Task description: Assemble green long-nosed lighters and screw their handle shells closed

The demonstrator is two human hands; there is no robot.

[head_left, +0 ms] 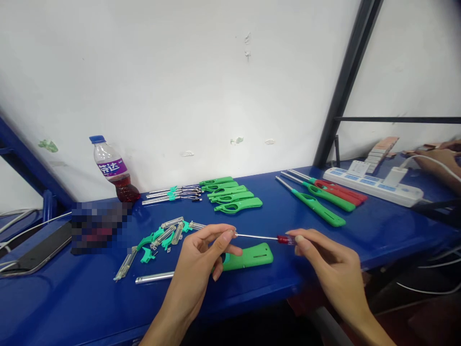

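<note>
My right hand (329, 264) grips a screwdriver (257, 236) by its dark red, clear-ended handle, the thin shaft pointing left. My left hand (201, 264) is closed in a pinch at the screwdriver's tip; whatever tiny piece lies between thumb and forefinger is too small to name. Below the left hand lies a green long-necked lighter (252, 256) on the blue table (201, 307), its metal tube (154, 277) sticking out to the left. Beyond that hand is a loose pile of clear fuel tanks (165, 235) and teal-green triggers (147, 255).
Several green handle shells (239, 205) and metal tubes with wires (158, 198) lie near the wall. Green and red lighters (317, 206) rest at right beside a white power strip (374, 185). A drink bottle (113, 168) and phone (39, 250) are left. Another person's hand (441, 161) shows far right.
</note>
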